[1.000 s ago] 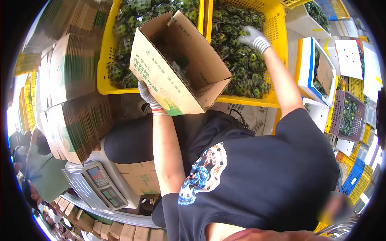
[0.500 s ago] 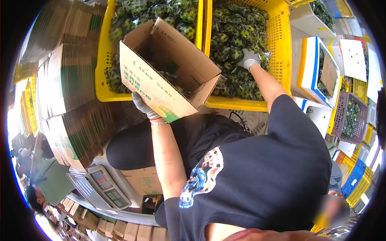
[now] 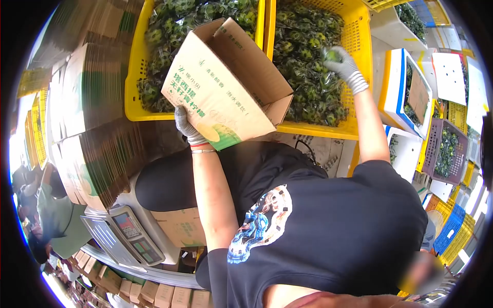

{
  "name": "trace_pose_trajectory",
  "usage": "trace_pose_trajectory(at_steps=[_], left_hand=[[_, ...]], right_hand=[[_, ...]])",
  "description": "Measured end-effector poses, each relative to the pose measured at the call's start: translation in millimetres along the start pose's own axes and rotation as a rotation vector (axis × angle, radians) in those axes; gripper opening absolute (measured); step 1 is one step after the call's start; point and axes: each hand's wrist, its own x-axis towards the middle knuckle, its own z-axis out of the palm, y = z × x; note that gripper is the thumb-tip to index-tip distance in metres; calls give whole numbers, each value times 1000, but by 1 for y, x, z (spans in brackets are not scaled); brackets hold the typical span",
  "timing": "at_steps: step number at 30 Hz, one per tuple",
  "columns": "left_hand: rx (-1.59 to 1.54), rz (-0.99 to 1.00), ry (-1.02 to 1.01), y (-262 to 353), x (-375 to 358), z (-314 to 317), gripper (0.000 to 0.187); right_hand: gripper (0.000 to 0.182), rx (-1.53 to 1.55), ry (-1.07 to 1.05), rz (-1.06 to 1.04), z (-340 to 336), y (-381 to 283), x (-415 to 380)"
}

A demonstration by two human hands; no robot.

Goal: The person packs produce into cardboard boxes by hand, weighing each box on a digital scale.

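My left hand, in a grey glove, grips the lower left side of an open cardboard box tilted over the edges of the yellow crates. Green print and a lemon picture mark its side. My right hand, also gloved, is raised over the right yellow crate with its fingers closed round a green fruit in clear wrap. Many wrapped green fruits fill that crate. The left yellow crate holds more of them, partly behind the box. The inside bottom of the box is hidden.
Stacks of flattened cartons stand at left, with a scale below them. White foam boxes and a purple crate are at right. A person in green is at far left, another person partly visible at lower right.
My right hand has risen from the fruit pile towards the crate's right side, now with a wrapped fruit visible in it. The box has shifted slightly right and turned its printed side more into view.
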Motion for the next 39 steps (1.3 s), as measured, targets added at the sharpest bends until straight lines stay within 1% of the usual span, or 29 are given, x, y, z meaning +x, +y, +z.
trace_pose_trajectory(at_steps=[1, 3, 4, 6, 8, 9, 11, 13, 14, 15, 16, 17, 19, 20, 21, 22, 23, 24, 26, 27, 28, 29, 30, 31, 32, 33, 35, 37, 39], left_hand=[[31, 3, 7, -2, 1, 5, 70], [82, -12, 10, -3, 3, 7, 71], [90, -27, -8, -4, 4, 5, 71], [104, -59, -44, -6, 5, -3, 71], [28, -59, -24, -10, 0, 0, 68], [9, -30, -9, -10, -1, -4, 68], [-120, 11, -50, -7, -1, -12, 66], [-126, 60, 1, -2, -5, -11, 65], [-130, 84, 29, 1, -8, -10, 65], [-9, 111, 84, 3, -3, -23, 65], [-62, 119, 77, 5, -6, -27, 64], [-115, 134, 63, 7, -5, -25, 64], [-219, 174, 60, 10, -1, -34, 63], [-259, 205, 57, 11, 0, -36, 63], [-292, 230, 65, 13, -4, -34, 63], [-307, 251, 67, 15, -5, -35, 63], [-330, 267, 66, 21, -10, -32, 63], [-347, 284, 69, 23, -12, -29, 63], [-370, 317, 67, 28, -14, -27, 63], [-381, 329, 65, 30, -14, -25, 63], [-402, 340, 53, 28, -11, -22, 63], [-414, 346, 51, 26, -11, -20, 63], [-427, 346, 50, 24, -10, -18, 63], [-439, 345, 47, 23, -10, -16, 63], [-440, 343, 43, 24, -11, -13, 63], [-450, 341, 36, 22, -10, -11, 63], [-422, 333, -4, 24, -12, -4, 66], [-280, 355, -111, 31, -20, 5, 71], [-182, 403, -204, 39, -29, 17, 77]], right_hand=[[60, 264, -46, -70, -11, -19, -4], [57, 486, -232, -270, -29, -97, -32], [57, 682, -201, -531, -21, -116, -38], [60, 787, -527, -720, -18, -155, -46], [71, 911, -448, -791, 25, -208, -66], [88, 473, -478, -808, 21, -241, -76], [97, 697, -652, -451, 33, -255, -81], [59, 368, -411, -486, 41, -232, -65], [59, 223, -400, -404, 40, -217, -51], [60, 6, -375, -237, 50, -177, -19], [62, -197, -343, -74, 63, -146, -2], [73, -402, -391, -113, 80, -80, 38], [82, -852, -193, 98, 121, -19, 26], [77, -862, -231, 63, 135, 20, 22], [71, -788, -104, -220, 154, 107, 39], [65, -763, -309, 214, 150, 68, 21], [68, -763, -331, 174, 147, 57, 15], [65, -792, -252, 174, 150, 49, 13], [63, -520, -109, 108, 141, 10, 5], [64, -506, -34, 105, 133, -7, 11], [61, -364, 64, -13, 131, -1, 31], [53, -119, 58, -166, 120, -31, 28], [46, -128, 140, -394, 109, -112, -8], [42, 207, 14, -437, 100, -155, -22], [48, 285, 6, -624, 91, -210, -55], [47, 337, 134, -939, 93, -253, -80], [48, 544, 115, -1247, 101, -302, -115], [50, 254, 51, -1502, 106, -342, -143], [52, -213, -105, -1536, 118, -365, -156]])
